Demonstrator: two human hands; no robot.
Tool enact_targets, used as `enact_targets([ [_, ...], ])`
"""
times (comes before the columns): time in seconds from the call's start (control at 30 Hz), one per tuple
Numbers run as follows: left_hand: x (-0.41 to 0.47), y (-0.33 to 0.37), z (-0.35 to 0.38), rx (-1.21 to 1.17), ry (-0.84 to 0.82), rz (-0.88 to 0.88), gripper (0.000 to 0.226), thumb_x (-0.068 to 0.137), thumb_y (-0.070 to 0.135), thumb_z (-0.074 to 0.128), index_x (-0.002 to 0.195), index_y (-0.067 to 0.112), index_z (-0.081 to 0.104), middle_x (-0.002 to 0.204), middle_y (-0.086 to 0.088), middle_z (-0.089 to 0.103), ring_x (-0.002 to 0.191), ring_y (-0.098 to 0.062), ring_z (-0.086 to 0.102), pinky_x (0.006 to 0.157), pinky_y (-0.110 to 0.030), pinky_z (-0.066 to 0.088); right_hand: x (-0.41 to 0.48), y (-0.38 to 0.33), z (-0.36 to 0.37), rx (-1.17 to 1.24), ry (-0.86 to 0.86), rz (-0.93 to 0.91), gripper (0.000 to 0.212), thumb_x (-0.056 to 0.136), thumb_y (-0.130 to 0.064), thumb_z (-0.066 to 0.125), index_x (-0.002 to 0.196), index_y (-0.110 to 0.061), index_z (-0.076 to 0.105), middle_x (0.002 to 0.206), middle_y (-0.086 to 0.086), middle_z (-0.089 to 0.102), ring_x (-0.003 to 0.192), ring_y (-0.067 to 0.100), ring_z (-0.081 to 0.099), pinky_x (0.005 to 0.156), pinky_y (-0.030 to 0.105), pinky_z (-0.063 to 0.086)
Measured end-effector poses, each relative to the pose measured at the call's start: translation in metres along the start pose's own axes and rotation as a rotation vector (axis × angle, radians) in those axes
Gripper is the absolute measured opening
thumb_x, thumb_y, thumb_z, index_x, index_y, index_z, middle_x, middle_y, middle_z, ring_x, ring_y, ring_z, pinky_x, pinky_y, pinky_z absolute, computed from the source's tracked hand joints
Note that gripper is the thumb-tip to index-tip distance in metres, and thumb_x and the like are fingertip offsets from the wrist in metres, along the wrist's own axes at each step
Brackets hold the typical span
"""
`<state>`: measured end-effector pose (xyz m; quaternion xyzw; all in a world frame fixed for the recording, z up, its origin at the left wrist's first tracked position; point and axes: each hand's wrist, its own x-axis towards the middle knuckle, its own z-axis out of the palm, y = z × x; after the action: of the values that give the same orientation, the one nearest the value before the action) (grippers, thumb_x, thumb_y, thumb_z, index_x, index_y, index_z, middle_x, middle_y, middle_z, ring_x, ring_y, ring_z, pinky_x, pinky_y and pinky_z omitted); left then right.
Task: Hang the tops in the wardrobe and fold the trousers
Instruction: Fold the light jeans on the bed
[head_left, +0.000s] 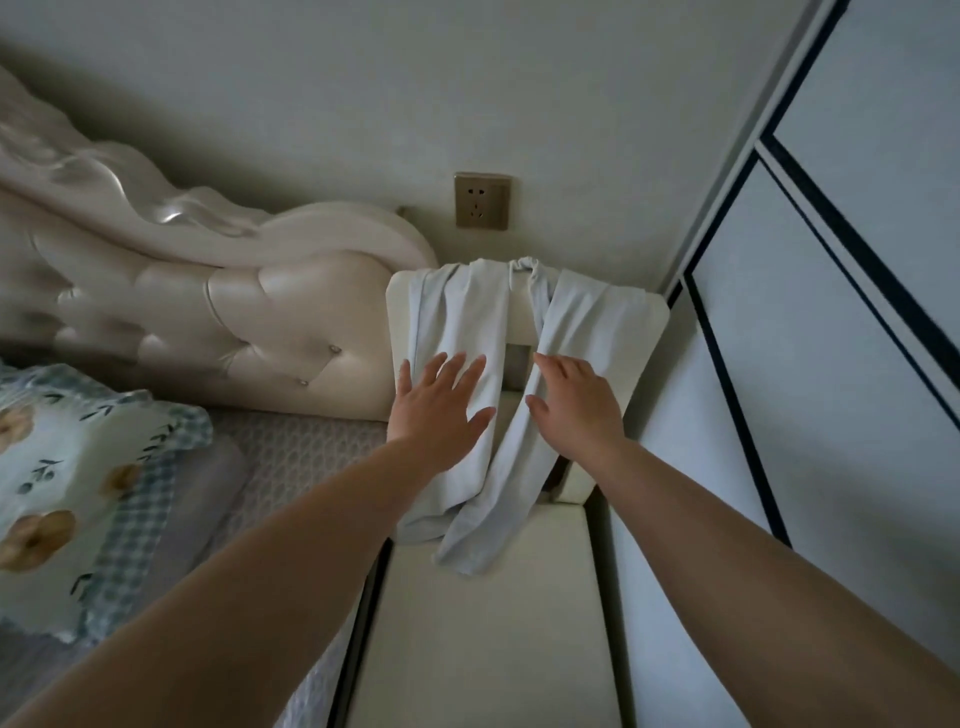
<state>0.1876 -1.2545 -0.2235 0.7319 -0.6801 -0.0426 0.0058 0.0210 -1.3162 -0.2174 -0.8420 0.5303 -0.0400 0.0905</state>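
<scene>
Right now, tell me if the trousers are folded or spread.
Spread: the trousers lie legs apart on the nightstand, left hand and right hand each on a leg.

pale blue plain fabric trousers (457, 322), no print; glossy cream bedside cabinet top (522, 317), plain; cream tufted leather headboard (291, 312), pearly sheen; brass-coloured square wall socket plate (481, 201) on off-white painted wall (467, 78); white wardrobe doors (831, 389), black edge lines; white pillow (62, 457): teal leaves, tan flowers, blue-white gingham border; grey bed sheet (296, 447), small repeating pattern
</scene>
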Motion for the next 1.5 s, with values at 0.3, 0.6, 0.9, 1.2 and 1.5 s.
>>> enact_targets([
  [0.3,0.092,-0.007,-0.016,-0.016,0.074,-0.016,0.066,0.096,0.050,0.037,0.151,0.029,0.008,0.159,0.003,0.008,0.147,-0.019,0.003,0.117,-0.047,-0.003,0.070,0.027,-0.017,0.002,0.112,0.081,0.051,0.097,-0.033,0.043,0.144,-0.018,0.030,0.151,0.003,0.028,0.139,0.021,0.023,0.106,0.036,0.029],
  [0.6,0.155,-0.018,-0.032,-0.169,0.068,-0.092,0.059,0.099,0.049,0.033,0.151,0.027,0.015,0.159,0.001,0.015,0.146,-0.022,0.014,0.117,-0.050,0.004,0.126,0.041,-0.031,0.076,0.217,0.329,0.038,0.096,-0.029,0.042,0.130,-0.013,0.045,0.133,0.009,0.046,0.125,0.026,0.038,0.095,0.035,0.035],
  [0.9,0.186,-0.032,-0.023,-0.312,0.163,-0.184,0.043,0.095,0.044,0.047,0.135,0.027,0.050,0.133,0.000,0.049,0.124,-0.024,0.042,0.101,-0.039,0.032,0.150,0.041,-0.027,0.273,0.287,0.634,0.040,0.091,-0.024,0.052,0.125,-0.004,0.048,0.126,0.016,0.044,0.116,0.029,0.043,0.088,0.033,0.041],
  [1.2,0.181,-0.022,-0.035,-0.661,0.197,-0.354,0.019,0.094,0.029,0.054,0.108,0.026,0.066,0.106,0.001,0.067,0.096,-0.022,0.059,0.084,-0.037,0.050,0.153,0.042,-0.034,0.383,0.262,0.590,0.023,0.096,-0.012,0.045,0.110,-0.004,0.062,0.109,0.012,0.065,0.103,0.027,0.059,0.078,0.028,0.042],
  [1.5,0.143,-0.005,-0.063,-0.909,0.403,-0.167,0.005,0.089,0.026,0.061,0.087,0.026,0.066,0.080,0.016,0.054,0.087,-0.012,0.054,0.080,-0.025,0.044,0.120,-0.003,-0.067,0.639,0.595,0.278,0.010,0.094,-0.015,0.051,0.095,-0.008,0.058,0.087,-0.003,0.053,0.080,0.011,0.049,0.071,0.020,0.035],
])
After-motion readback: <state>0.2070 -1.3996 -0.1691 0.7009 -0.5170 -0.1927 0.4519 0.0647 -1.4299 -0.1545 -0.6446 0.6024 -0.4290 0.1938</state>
